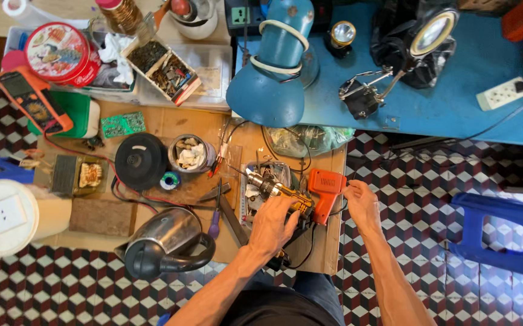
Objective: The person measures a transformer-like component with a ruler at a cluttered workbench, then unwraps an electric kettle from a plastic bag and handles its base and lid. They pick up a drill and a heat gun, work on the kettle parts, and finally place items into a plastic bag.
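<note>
Left hand [272, 222] fingers wrap the soldering gun [310, 196]; right hand [361, 202] apparently touches its handle.

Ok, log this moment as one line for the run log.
left hand: grips yellow-bodied tool | right hand: touches orange pistol-shaped soldering gun | surface: low wooden workboard

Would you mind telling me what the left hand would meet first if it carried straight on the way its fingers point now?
Probably nothing new: the left hand already rests on the yellow-bodied tool, fingers pointing up along it. Carried further, it would likely reach the tool's metal front end, though depth is hard to judge.
</note>
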